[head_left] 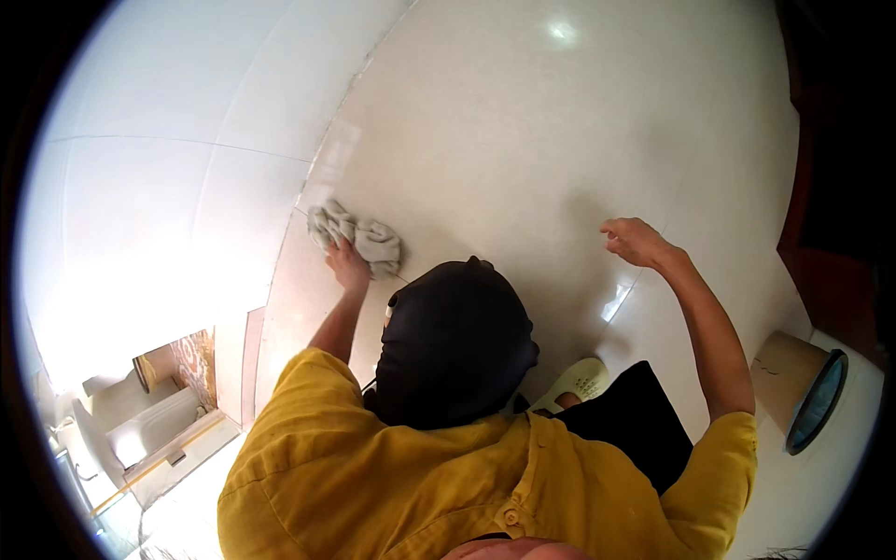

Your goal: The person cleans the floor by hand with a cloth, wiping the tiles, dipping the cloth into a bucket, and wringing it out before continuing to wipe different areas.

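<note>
My left hand [348,265] presses a crumpled grey-beige cloth [378,246] onto the pale tiled floor [485,121], close to the foot of the white wall. The fingers rest on the cloth and partly sink into its folds. Out to the right, my right hand [635,241] hangs above the floor with its fingers curled in. I see nothing in it, and its shadow falls on the tiles beside it. Between my arms a knee in black trousers [457,341] is bent up, and a pale clog with holes [581,379] shows on one foot.
A white tiled wall [140,177] runs along the left. Dark red wooden furniture [826,280] stands at the right edge. Below it is a beige bin [782,378] with a dark rim and blue liner. At lower left, an opening shows white fixtures and a patterned panel [192,366].
</note>
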Action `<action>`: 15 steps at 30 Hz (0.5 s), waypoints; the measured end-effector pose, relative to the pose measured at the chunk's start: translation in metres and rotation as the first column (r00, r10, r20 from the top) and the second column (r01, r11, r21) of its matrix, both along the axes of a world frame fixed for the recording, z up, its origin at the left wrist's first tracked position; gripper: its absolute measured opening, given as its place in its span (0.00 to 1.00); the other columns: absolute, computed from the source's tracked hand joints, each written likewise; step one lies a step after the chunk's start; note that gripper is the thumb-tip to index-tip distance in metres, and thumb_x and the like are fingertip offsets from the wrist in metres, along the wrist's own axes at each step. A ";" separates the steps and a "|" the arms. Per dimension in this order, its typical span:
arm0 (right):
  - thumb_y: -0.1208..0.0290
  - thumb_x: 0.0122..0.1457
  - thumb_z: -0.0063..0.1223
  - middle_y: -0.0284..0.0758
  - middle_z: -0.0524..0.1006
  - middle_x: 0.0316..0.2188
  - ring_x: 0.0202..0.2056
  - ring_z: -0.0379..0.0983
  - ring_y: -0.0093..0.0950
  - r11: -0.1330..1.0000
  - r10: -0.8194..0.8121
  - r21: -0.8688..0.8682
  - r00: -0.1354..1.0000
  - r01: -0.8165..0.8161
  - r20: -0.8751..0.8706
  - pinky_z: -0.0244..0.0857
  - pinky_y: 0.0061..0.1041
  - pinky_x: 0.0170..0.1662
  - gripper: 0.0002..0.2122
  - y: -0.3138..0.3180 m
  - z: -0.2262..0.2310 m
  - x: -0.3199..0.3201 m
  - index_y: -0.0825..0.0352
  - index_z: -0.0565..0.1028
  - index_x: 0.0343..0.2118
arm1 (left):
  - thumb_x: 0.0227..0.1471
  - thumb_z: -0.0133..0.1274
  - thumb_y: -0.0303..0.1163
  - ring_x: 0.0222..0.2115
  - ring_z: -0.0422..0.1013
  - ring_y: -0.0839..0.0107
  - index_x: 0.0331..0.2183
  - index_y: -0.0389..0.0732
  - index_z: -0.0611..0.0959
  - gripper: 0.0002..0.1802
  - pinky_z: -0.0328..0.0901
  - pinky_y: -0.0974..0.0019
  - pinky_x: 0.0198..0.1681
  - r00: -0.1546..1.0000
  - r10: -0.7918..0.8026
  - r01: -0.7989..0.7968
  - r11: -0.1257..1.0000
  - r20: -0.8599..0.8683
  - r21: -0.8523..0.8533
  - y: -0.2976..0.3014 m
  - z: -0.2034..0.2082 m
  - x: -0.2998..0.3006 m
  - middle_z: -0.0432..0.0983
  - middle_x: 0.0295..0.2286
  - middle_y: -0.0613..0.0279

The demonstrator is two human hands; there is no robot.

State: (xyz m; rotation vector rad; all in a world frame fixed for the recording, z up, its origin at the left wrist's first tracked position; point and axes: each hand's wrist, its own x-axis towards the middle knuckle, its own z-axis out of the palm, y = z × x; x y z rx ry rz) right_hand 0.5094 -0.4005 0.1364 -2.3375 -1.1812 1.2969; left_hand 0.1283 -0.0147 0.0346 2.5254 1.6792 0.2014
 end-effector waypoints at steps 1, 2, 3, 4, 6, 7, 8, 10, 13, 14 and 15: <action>0.70 0.53 0.47 0.40 0.76 0.36 0.40 0.72 0.38 1.000 0.004 0.006 1.000 -0.004 0.003 0.66 0.34 0.44 0.15 0.000 -0.001 0.001 0.69 0.71 0.44 | 0.48 0.49 0.32 0.44 0.62 0.43 0.41 0.41 0.76 0.16 0.62 0.50 0.43 0.998 0.046 -0.044 0.998 0.048 -0.033 -0.006 0.001 0.000 0.65 0.45 0.45; 0.70 0.54 0.47 0.41 0.76 0.37 0.40 0.72 0.38 1.000 0.007 0.011 1.000 -0.007 0.006 0.66 0.34 0.44 0.15 -0.002 -0.002 0.002 0.69 0.71 0.44 | 0.46 0.51 0.34 0.41 0.64 0.44 0.38 0.39 0.77 0.15 0.62 0.51 0.42 0.990 -0.034 0.046 0.995 0.135 -0.086 0.000 -0.003 -0.002 0.68 0.40 0.45; 0.70 0.54 0.47 0.41 0.76 0.37 0.40 0.72 0.38 1.000 0.017 0.019 1.000 -0.017 0.007 0.65 0.34 0.45 0.15 -0.001 -0.003 0.003 0.69 0.71 0.44 | 0.44 0.54 0.35 0.39 0.65 0.45 0.35 0.37 0.78 0.15 0.62 0.52 0.41 0.970 -0.104 0.134 0.983 0.222 -0.126 0.008 -0.011 -0.006 0.71 0.35 0.44; 0.69 0.54 0.47 0.42 0.76 0.38 0.41 0.72 0.38 0.999 0.029 0.033 0.999 -0.028 -0.018 0.65 0.34 0.45 0.16 0.005 -0.003 0.003 0.69 0.71 0.44 | 0.44 0.56 0.36 0.35 0.69 0.53 0.31 0.36 0.79 0.14 0.63 0.56 0.36 0.905 -0.320 0.369 0.918 0.281 -0.144 0.028 -0.023 -0.015 0.74 0.28 0.50; 0.67 0.54 0.47 0.44 0.75 0.40 0.43 0.71 0.38 1.000 0.018 0.002 0.999 -0.018 -0.047 0.65 0.33 0.47 0.17 -0.001 0.001 0.006 0.70 0.71 0.45 | 0.52 0.52 0.37 0.32 0.71 0.70 0.36 0.38 0.77 0.13 0.66 0.64 0.29 0.718 0.541 0.209 0.432 0.437 -0.877 -0.002 0.022 0.059 0.74 0.31 0.62; 0.66 0.55 0.47 0.44 0.74 0.42 0.45 0.70 0.38 1.000 0.014 0.014 0.997 -0.013 -0.080 0.64 0.32 0.47 0.18 0.001 0.005 0.007 0.70 0.70 0.46 | 0.54 0.50 0.37 0.34 0.71 0.70 0.40 0.38 0.75 0.15 0.67 0.66 0.32 0.675 0.591 0.335 0.289 0.443 -0.897 -0.011 0.032 0.085 0.74 0.34 0.61; 0.65 0.55 0.47 0.45 0.72 0.44 0.46 0.69 0.37 1.000 0.004 0.019 0.994 -0.002 -0.113 0.64 0.32 0.48 0.19 0.008 0.012 0.006 0.71 0.69 0.48 | 0.56 0.47 0.36 0.36 0.72 0.70 0.43 0.37 0.74 0.16 0.69 0.67 0.35 0.636 0.640 0.458 0.134 0.430 -0.879 -0.026 0.053 0.115 0.74 0.36 0.61; 0.62 0.56 0.47 0.45 0.70 0.48 0.49 0.68 0.36 0.991 -0.121 0.023 0.958 0.131 -0.261 0.63 0.32 0.50 0.22 0.022 0.027 -0.001 0.70 0.67 0.51 | 0.58 0.43 0.40 0.43 0.69 0.65 0.50 0.37 0.69 0.22 0.67 0.65 0.45 0.558 0.679 0.692 -0.063 0.478 -0.719 -0.050 0.076 0.155 0.70 0.45 0.58; 0.57 0.58 0.46 0.42 0.65 0.52 0.52 0.65 0.34 0.909 -0.360 -0.025 0.753 0.416 -0.551 0.62 0.33 0.51 0.25 0.043 0.057 -0.012 0.68 0.63 0.54 | 0.58 0.40 0.44 0.49 0.64 0.61 0.53 0.37 0.66 0.27 0.63 0.60 0.51 0.539 0.795 0.824 -0.428 0.280 -0.372 -0.069 0.078 0.194 0.66 0.50 0.56; 0.56 0.59 0.46 0.40 0.64 0.53 0.52 0.63 0.33 0.880 -0.395 -0.042 0.680 0.474 -0.618 0.62 0.35 0.52 0.25 0.045 0.065 -0.012 0.66 0.62 0.55 | 0.57 0.39 0.46 0.52 0.61 0.59 0.54 0.38 0.65 0.28 0.59 0.57 0.54 0.560 0.807 0.814 -0.578 0.187 0.060 -0.088 0.102 0.211 0.64 0.52 0.55; 0.55 0.60 0.45 0.38 0.63 0.54 0.53 0.62 0.32 0.851 -0.413 -0.055 0.601 0.522 -0.684 0.61 0.36 0.52 0.25 0.048 0.070 -0.012 0.65 0.61 0.55 | 0.57 0.39 0.45 0.52 0.61 0.60 0.53 0.39 0.66 0.27 0.60 0.58 0.53 0.549 0.813 0.833 -0.551 0.191 -0.052 -0.097 0.118 0.218 0.64 0.52 0.56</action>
